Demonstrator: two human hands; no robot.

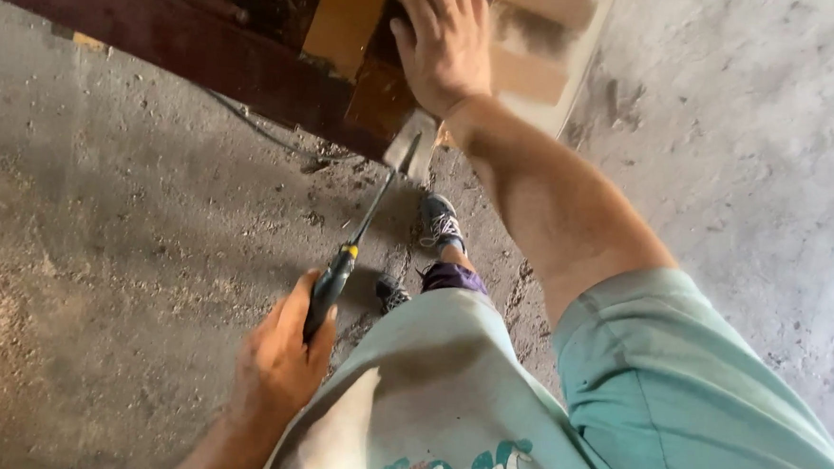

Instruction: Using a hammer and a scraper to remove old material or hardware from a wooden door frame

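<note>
Left hand (277, 365) closed around the dark handle of a hammer (360, 224), thumb along the grip, low and left of centre in the head view. Hammer shaft slanting up and to the right from that fist, a yellow band just above the fingers, the grey metal head (412, 149) at the far end, right against the near edge of a dark brown wooden workpiece (161, 36). Whether head and wood actually touch: hard to tell.

Right hand (446, 41) laid flat, fingers spread, on top of the woodwork at the far centre; not clenched on anything, just pressing down, wrist right above the hammer head. Just left of that hand, a lighter tan board (348, 17) standing across the dark wood; right of it, pale boards (539, 74) over a whitish panel.

Below, rough grey concrete floor (132, 229) with sawdust and wood chips scattered near the workpiece. A thin dark cable (261, 131) trailing across the floor under the wood's edge. Grey lace-up shoe (441, 222) on the floor just right of the hammer shaft. Pale teal shirt (694, 401) filling the near right corner.
</note>
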